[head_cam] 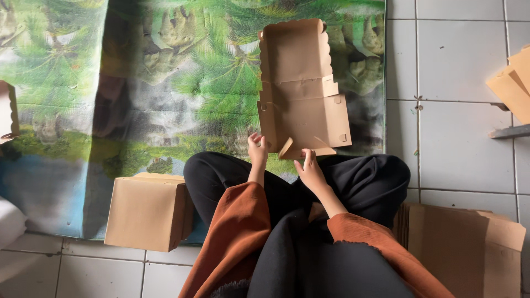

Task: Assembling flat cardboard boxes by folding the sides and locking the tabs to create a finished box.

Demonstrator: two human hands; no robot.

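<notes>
Left hand [257, 148]: your grip pinches the near left corner of the box [302, 94], thumb and fingers closed on the cardboard edge.

Right hand [310, 171]: fingers curled at the near edge, touching a loose flap [287, 148] that sticks up at a slant. Whether this grip pinches the flap or only presses it, you cannot tell from here.

Box: brown cardboard, one-piece, lying on the mat [165, 83] just beyond your crossed knees. Far half stands open as a shallow tray with scalloped rims. Near half is partly formed: side walls raised, small slot tabs showing at the right wall and left edge.

Progress, as a judgement: folding looks a good way along. Far tray shaped; near walls up. Left to do: the near flap is not yet tucked and the halves are not yet closed together.

Surroundings:
- Finished box [146, 212], closed, same brown card, by your left knee at the mat's edge.
- Stack of flat blanks [469, 243] on the tiled floor [458, 143], by your right knee.
- More flat card [510, 83] at the right edge, well apart.
- Mat: printed with green palms and foliage.
</notes>
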